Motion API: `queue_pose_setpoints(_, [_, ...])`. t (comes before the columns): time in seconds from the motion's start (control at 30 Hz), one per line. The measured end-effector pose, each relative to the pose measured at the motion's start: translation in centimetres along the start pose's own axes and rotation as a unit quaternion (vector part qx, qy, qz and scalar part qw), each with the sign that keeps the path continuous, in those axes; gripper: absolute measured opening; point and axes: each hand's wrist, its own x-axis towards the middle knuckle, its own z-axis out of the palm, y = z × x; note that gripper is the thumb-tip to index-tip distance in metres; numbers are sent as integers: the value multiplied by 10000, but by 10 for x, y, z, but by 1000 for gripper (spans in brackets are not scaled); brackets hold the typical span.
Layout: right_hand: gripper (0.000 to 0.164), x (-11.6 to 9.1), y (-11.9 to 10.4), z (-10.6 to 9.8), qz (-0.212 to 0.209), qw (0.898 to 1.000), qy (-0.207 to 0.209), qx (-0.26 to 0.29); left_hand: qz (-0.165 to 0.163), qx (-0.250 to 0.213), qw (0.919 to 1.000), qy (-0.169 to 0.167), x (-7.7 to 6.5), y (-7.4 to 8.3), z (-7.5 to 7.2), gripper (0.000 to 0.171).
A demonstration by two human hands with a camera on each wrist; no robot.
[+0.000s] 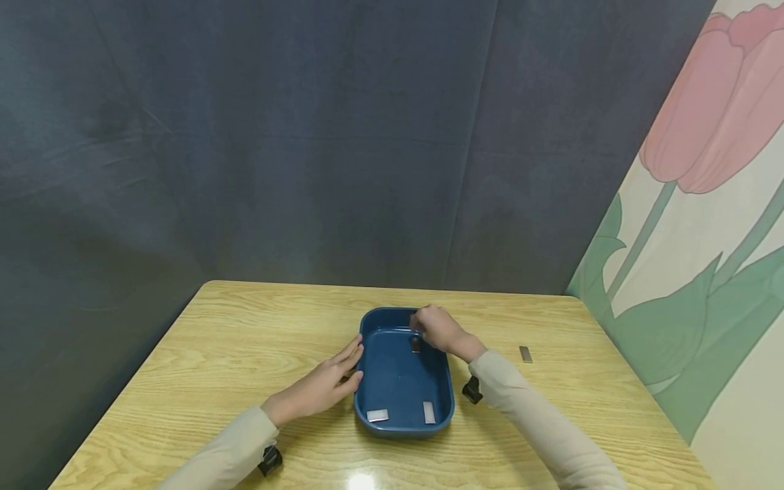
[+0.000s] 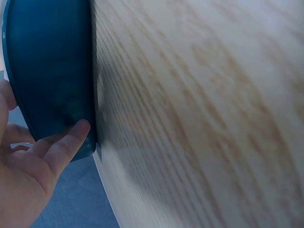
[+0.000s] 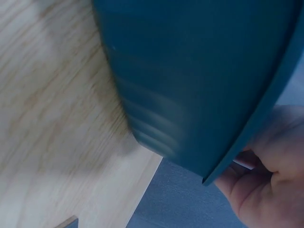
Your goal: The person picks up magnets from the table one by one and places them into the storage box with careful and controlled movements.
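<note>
A deep blue rectangular tray (image 1: 401, 381) stands on the wooden table. My left hand (image 1: 321, 386) rests against its left side, fingers spread and fairly straight; in the left wrist view one fingertip (image 2: 81, 128) presses the outer wall. My right hand (image 1: 439, 328) reaches over the far right corner, fingers curled, pinching a small flat dark piece that they mostly hide. Just below that hand, a dark rectangular piece (image 1: 416, 344) shows on the tray floor. Two shiny whitish rectangular pieces lie in the near corners, one left (image 1: 377, 415), one right (image 1: 429, 412).
Another small grey rectangular piece (image 1: 525, 354) lies on the table (image 1: 275, 320), right of the tray. A dark curtain (image 1: 337, 150) hangs behind the table's far edge. At the right is a wall (image 1: 692, 272) with painted tulips.
</note>
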Motion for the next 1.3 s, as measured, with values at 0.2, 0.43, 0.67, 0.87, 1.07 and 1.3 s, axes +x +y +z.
queue_pose_setpoints(0.2, [34,-2,0,-4,-15,10000,10,90,-33,-20,10000,-18,0,0,0,57])
queue_pose_setpoints(0.43, [33,-4,0,-7,-149,9997,80,155,-31,-50,10000,-50,0,-1,0,57])
queue_pose_setpoints(0.67, [37,-6,3,-8,-200,9995,113,237,-14,-62,10000,0,0,1,0,57])
queue_pose_setpoints(0.87, [37,-7,6,-9,-216,9991,186,303,-20,-53,10000,29,0,2,0,57])
queue_pose_setpoints(1.07, [37,-9,6,-10,-276,9988,246,327,-3,-42,10000,36,-1,0,1,57])
queue_pose_setpoints(1.3, [34,-11,5,-13,-346,9986,266,283,21,-48,10000,58,-1,-1,1,57])
